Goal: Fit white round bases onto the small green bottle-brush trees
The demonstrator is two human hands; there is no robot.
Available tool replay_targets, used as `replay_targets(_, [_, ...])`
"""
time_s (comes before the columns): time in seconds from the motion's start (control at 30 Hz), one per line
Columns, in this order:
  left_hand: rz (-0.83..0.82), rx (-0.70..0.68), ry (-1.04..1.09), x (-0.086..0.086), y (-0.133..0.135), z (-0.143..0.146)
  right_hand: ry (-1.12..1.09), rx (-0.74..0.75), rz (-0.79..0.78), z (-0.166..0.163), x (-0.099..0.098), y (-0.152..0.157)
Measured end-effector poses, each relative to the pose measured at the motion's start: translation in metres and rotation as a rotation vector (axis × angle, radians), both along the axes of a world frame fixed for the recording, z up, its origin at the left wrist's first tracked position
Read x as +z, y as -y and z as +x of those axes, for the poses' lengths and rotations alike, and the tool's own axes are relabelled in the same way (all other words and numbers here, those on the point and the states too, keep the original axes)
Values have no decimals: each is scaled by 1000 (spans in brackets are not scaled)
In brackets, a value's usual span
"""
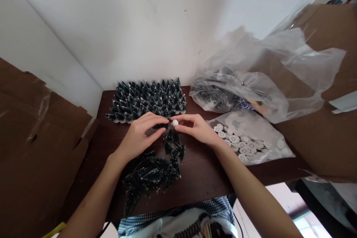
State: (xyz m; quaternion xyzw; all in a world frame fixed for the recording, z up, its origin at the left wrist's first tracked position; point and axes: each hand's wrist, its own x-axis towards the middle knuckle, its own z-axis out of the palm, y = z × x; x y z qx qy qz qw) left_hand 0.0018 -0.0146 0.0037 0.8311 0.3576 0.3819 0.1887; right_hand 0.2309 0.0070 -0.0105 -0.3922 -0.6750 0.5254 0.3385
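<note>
My left hand [141, 134] pinches a small dark green bottle-brush tree [161, 126] lying sideways, its stem end pointing right. My right hand [195, 128] pinches a small white round base [175, 122] right against that stem end. Both hands hover over a dark brown table [200, 174]. Just below them lies a loose heap of the same small trees [156, 171]. Behind the hands, several trees stand upright on white bases in tight rows [149, 100].
A clear bag of white round bases [248, 141] lies at the right. Behind it sits a larger clear plastic bag with dark trees inside [223, 95]. Brown cardboard flanks the table on the left [36, 137] and right [329, 130]. A white wall stands behind.
</note>
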Motion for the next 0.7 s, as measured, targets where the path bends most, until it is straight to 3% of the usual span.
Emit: replay_targets(0.7, [32,-42,-1,-7,-3,1,-2,9,35,-3,-3,2])
